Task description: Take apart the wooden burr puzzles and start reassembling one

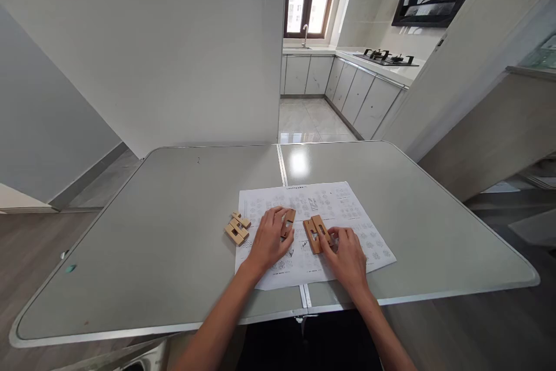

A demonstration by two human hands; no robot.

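Note:
My left hand (268, 241) is closed around a dark brown notched wooden puzzle piece (288, 221), its thumb and fingers at the piece's edges. To the right, my right hand (348, 254) grips the near side of a pair of notched wooden puzzle pieces (311, 232) that lie side by side; its fingertips cover part of them. Both hands rest over a printed sheet (347, 203) with rows of small diagrams. Left of my left hand, several lighter wooden pieces (237, 231) lie in a loose cluster at the sheet's left edge.
A grey folding table (182, 215) with a metal rim and a centre seam carries everything. A small green object (70, 268) lies near its left edge. Beyond the table stand a white wall (195, 52) and a kitchen with white cabinets (351, 90) and a gas stove (386, 58).

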